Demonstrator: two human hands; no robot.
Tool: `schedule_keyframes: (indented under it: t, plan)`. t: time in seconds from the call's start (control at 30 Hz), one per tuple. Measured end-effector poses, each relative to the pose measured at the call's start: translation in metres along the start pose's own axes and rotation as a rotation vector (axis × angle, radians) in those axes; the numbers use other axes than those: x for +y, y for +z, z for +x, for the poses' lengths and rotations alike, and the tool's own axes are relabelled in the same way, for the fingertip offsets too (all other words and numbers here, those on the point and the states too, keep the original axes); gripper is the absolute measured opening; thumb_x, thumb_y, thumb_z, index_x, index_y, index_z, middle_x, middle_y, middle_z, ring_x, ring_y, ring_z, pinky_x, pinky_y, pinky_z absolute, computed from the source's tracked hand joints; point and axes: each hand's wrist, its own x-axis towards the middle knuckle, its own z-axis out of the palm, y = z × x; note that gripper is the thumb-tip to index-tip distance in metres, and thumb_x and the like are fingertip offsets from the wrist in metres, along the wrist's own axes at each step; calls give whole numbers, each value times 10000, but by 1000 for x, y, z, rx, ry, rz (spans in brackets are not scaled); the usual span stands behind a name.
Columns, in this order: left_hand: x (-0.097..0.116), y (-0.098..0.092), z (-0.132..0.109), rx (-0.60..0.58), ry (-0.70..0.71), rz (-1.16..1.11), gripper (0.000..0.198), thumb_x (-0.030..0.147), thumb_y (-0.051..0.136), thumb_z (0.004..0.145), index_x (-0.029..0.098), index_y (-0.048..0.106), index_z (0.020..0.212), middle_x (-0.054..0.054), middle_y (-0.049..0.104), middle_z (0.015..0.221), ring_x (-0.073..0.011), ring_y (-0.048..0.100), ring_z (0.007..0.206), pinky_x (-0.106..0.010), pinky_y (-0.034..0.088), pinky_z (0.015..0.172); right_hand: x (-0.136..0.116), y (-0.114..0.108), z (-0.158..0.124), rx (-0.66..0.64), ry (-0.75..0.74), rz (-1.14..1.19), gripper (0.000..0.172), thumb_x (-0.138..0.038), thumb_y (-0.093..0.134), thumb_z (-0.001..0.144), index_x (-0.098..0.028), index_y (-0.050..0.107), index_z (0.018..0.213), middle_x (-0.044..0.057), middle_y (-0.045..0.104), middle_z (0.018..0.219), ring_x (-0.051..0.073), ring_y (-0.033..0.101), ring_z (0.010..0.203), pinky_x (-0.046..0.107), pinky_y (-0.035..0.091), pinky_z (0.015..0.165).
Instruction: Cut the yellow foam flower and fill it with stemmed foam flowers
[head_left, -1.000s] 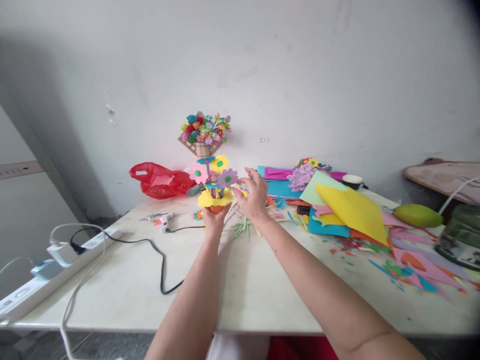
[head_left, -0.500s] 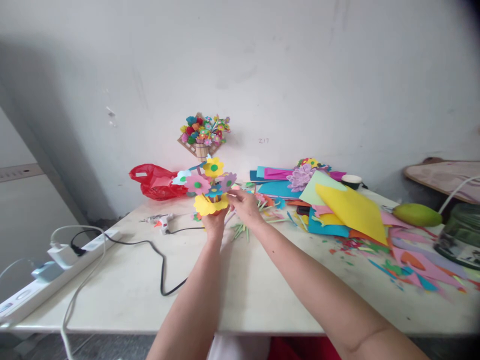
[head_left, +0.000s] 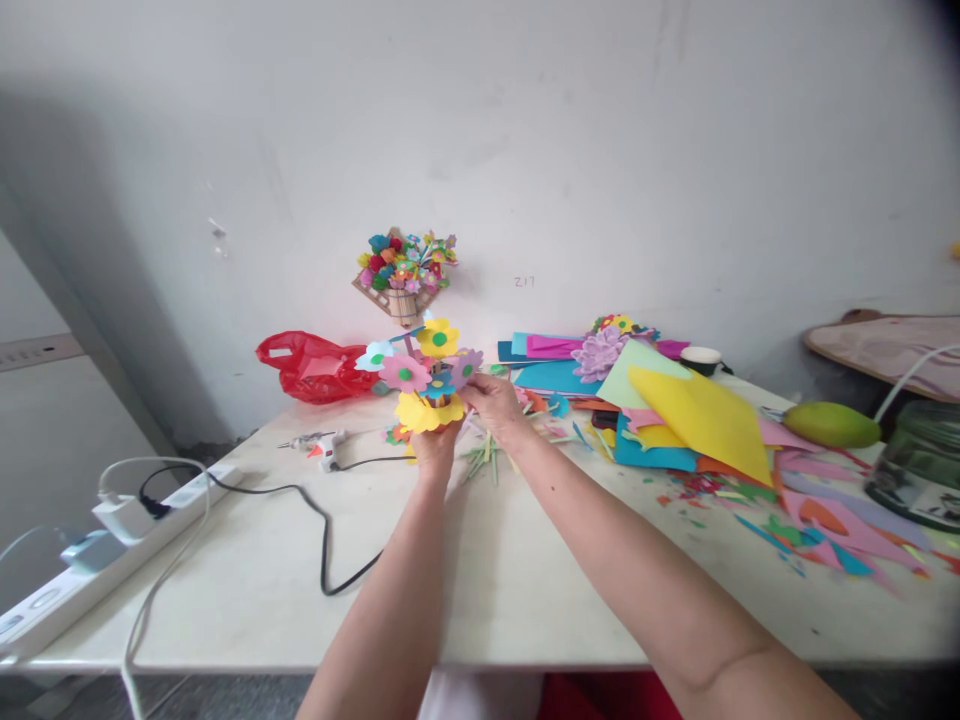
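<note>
Above the table, my left hand is closed round the base of a paper flower pot with a scalloped yellow rim. Yellow, pink, pale blue, blue and purple flowers with round centres rise from it. My right hand touches the pot's right side, just below the purple flower. Its fingers are pinched together; whatever lies between them is too small to make out. Green paper strips lie on the table behind my wrists.
A glue gun with a black cord and a red plastic bag are on the left, near a power strip. Coloured sheets, scraps, a green mango and a glass jar fill the right. A flower basket hangs on the wall.
The flower pot and both my hands have shifted slightly to the right and a little lower. My left hand keeps its grip, and my right fingers stay at the pot's side.
</note>
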Motion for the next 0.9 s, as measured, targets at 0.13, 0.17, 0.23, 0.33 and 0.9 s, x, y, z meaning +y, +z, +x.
schedule_keyframes:
  t: [0.13, 0.17, 0.23, 0.33, 0.9]
  plan:
    - [0, 2, -1, -6, -32, -30, 481, 267, 800, 551, 216, 654, 1007, -55, 688, 1072, -264, 615, 1056, -396, 471, 932, 3, -3, 0, -45, 33, 82, 230, -331, 645, 651, -181, 561, 499, -31, 509, 497, 97, 445, 518, 238, 381, 550]
    - [0, 2, -1, -2, -56, -40, 472, 272, 800, 548, 210, 660, 994, -58, 694, 1058, -265, 626, 1034, -389, 483, 911, 3, -3, 0, -59, 48, 96, 236, -337, 654, 651, -179, 566, 500, -24, 524, 505, 98, 454, 525, 239, 385, 553]
    - [0, 2, -1, 5, -82, -44, 464, 282, 800, 541, 198, 666, 978, -64, 702, 1037, -265, 638, 1003, -377, 496, 884, 2, -4, 0, -85, 87, 121, 242, -362, 674, 644, -176, 580, 522, -11, 549, 528, 102, 476, 545, 239, 390, 560]
    - [0, 1, -1, 7, -62, -27, 465, 295, 790, 553, 196, 665, 989, -56, 705, 1025, -253, 635, 994, -369, 485, 895, -3, -3, -1, -129, 130, 148, 286, -406, 702, 627, -173, 560, 541, -16, 542, 531, 80, 440, 500, 220, 343, 501]
    - [-7, -2, 2, 49, -9, 87, 425, 324, 729, 612, 169, 629, 994, -73, 685, 984, -250, 641, 960, -347, 507, 848, -5, -1, -5, -168, 91, 119, 291, -433, 702, 644, -157, 614, 612, -38, 540, 509, 62, 413, 378, 217, 334, 385]
